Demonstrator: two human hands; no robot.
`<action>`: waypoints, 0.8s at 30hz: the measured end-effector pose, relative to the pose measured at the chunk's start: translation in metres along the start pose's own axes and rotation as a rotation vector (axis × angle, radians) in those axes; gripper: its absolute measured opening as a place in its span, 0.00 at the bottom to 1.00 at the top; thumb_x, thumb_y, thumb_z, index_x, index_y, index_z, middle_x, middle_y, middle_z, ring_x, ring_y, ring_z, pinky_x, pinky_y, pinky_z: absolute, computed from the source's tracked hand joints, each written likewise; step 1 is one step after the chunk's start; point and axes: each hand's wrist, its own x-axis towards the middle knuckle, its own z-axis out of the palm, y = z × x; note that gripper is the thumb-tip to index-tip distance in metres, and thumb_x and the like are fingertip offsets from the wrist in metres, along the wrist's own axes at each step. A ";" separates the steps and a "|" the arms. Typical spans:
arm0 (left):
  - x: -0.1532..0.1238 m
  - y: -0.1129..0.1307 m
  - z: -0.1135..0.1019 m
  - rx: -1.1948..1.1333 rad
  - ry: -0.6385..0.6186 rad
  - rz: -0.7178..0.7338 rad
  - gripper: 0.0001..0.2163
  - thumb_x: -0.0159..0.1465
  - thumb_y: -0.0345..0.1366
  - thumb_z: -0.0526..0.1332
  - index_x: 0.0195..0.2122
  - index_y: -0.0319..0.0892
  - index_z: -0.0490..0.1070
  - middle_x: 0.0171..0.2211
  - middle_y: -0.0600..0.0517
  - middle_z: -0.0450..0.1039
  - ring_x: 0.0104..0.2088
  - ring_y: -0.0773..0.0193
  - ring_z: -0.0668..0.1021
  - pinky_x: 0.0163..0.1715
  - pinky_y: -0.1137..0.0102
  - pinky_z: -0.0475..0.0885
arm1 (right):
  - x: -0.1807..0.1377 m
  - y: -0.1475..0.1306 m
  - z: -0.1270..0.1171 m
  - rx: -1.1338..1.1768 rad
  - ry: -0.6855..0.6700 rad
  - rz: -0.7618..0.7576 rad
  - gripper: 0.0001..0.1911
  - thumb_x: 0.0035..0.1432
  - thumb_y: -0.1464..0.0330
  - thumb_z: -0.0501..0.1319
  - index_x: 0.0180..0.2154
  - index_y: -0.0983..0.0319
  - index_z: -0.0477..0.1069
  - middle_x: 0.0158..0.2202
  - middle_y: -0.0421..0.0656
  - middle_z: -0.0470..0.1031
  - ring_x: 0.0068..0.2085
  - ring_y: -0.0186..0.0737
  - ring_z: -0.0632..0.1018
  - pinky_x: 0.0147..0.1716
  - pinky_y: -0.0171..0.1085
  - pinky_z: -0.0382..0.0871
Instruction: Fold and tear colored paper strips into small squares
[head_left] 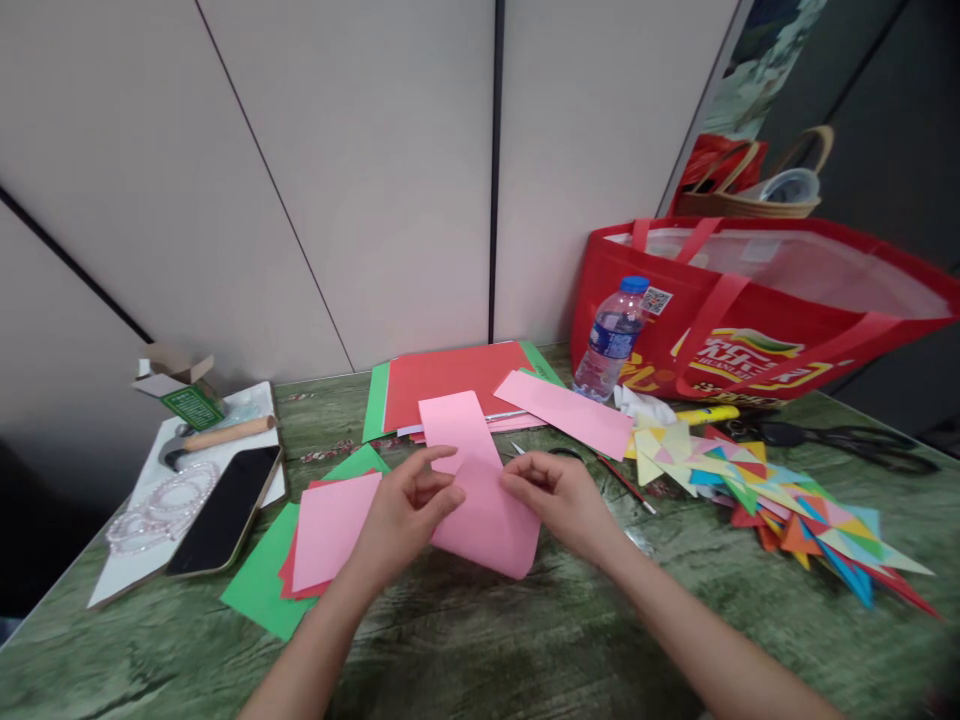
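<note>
A long strip of pink paper [491, 530] is raised above the table, its near end curving. My right hand [559, 500] pinches the strip's right edge between thumb and fingers. At the left edge, my left hand [409, 505] has its thumb against the paper and fingers curled, with the index finger lifted; part of that grip is hidden. Beside my left wrist lies a pink square of paper [337, 530] on red and green sheets [262, 575]. Another pink strip [566, 415] lies beyond my right hand, near a thin red-handled brush [630, 487].
Red and green sheets [457, 375] lie against the wall. A water bottle [611, 340] stands before a red bag [750, 310]. Folded coloured paper pieces [802, 510] and black scissors [840, 440] are right. At left are a phone [225, 510], hammer [229, 434], beads [161, 510] and small green box [191, 395].
</note>
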 end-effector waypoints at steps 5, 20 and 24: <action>0.002 -0.008 0.008 -0.389 0.035 -0.065 0.24 0.51 0.38 0.66 0.48 0.39 0.65 0.33 0.48 0.76 0.29 0.66 0.74 0.30 0.74 0.68 | 0.002 0.003 0.000 0.301 0.191 0.123 0.12 0.45 0.61 0.64 0.26 0.64 0.71 0.19 0.37 0.70 0.19 0.29 0.65 0.19 0.30 0.55; -0.002 -0.006 0.024 -0.352 0.089 -0.146 0.14 0.48 0.32 0.68 0.37 0.37 0.74 0.31 0.48 0.78 0.30 0.65 0.77 0.28 0.74 0.71 | 0.001 0.001 0.009 0.584 0.336 0.151 0.11 0.39 0.64 0.68 0.25 0.64 0.74 0.21 0.39 0.75 0.22 0.30 0.70 0.23 0.30 0.62; 0.000 -0.007 0.025 -0.359 0.123 -0.159 0.12 0.49 0.34 0.66 0.35 0.35 0.75 0.27 0.48 0.78 0.24 0.66 0.76 0.24 0.74 0.71 | 0.001 -0.001 0.009 0.613 0.344 0.182 0.12 0.37 0.64 0.69 0.25 0.64 0.74 0.20 0.39 0.75 0.21 0.30 0.70 0.21 0.30 0.62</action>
